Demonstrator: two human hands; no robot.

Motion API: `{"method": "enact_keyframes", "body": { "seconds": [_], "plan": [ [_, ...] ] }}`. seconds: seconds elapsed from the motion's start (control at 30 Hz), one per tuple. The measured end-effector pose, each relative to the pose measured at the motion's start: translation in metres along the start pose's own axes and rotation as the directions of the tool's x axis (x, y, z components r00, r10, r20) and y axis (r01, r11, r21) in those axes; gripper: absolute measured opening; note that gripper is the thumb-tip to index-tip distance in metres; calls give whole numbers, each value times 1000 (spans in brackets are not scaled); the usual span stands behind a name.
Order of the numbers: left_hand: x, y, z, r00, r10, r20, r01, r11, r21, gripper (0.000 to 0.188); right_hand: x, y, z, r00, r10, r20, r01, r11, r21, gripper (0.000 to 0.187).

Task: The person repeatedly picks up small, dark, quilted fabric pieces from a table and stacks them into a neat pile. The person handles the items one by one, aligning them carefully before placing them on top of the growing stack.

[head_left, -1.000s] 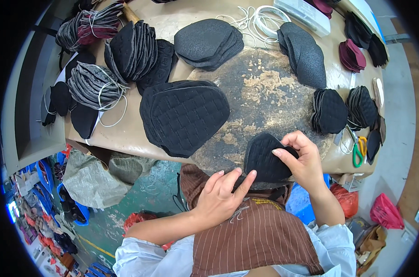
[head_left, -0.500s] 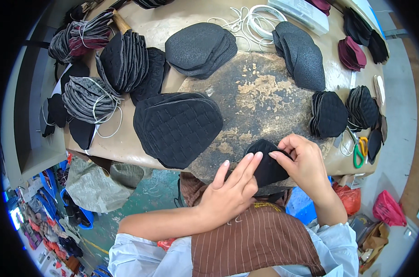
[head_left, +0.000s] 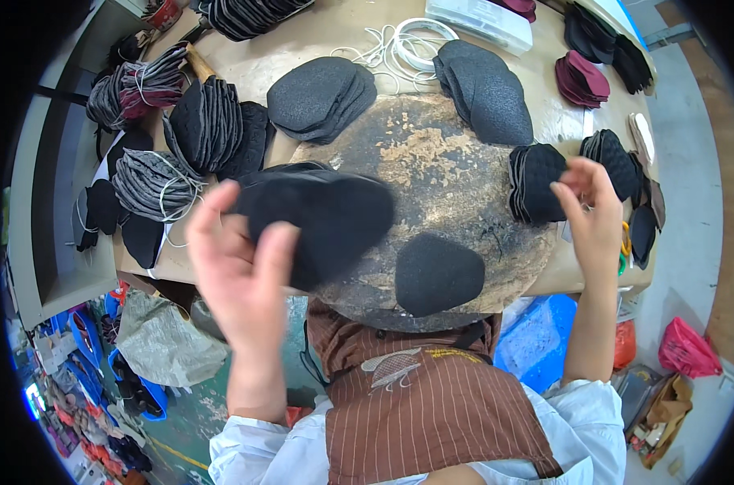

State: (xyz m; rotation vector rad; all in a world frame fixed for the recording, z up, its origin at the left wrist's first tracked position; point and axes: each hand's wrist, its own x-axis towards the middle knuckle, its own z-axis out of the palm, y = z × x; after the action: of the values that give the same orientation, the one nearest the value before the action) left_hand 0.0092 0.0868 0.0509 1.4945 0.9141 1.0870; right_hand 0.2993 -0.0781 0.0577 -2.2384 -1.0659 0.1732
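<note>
My left hand (head_left: 246, 275), blurred by motion, is at the left edge of a smooth-faced black padded piece (head_left: 334, 222). That piece is also smeared, over the pile of black pieces at left. My thumb lies across it; whether the fingers grip it I cannot tell. My right hand (head_left: 590, 194) is at the right edge of a stack of black quilted pieces (head_left: 536, 182), thumb and fingers parted, nothing visibly lifted. On the worn round board (head_left: 512, 267) in front of me rests a dark foam piece (head_left: 439, 275), with neither hand touching it.
Dark foam pieces (head_left: 322, 97) lie fanned beyond the board, with more foam pieces (head_left: 484, 89) at right. White cord (head_left: 419, 48) is coiled at the back beside a clear plastic box (head_left: 480, 20). Tied grey bundles (head_left: 153, 186) crowd the left. Scissors (head_left: 624, 242) lie at right.
My hands have separated from the black quilted piece at the board's near edge. The left has swung to the left pile, the right to the right stack. A foam piece now shows on the board.
</note>
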Motion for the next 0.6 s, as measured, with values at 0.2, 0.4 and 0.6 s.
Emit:
{"method": "enact_keyframes", "body": {
  "seconds": [0.2, 0.4, 0.6],
  "plan": [
    [-15, -9, -23, 898, 386, 210, -398, 514, 760, 50, 0, 36, 8, 971, -233, -60, 188, 891, -412, 34],
    [-107, -34, 2, 785, 168, 597, -484, 767, 421, 48, -30, -33, -15, 986, 93, 139, -147, 877, 457, 14],
    [-122, -46, 0, 733, 170, 658, -531, 748, 398, 36, -64, -28, 47, 753, 60, 656, -541, 625, 563, 15]
  ]
}}
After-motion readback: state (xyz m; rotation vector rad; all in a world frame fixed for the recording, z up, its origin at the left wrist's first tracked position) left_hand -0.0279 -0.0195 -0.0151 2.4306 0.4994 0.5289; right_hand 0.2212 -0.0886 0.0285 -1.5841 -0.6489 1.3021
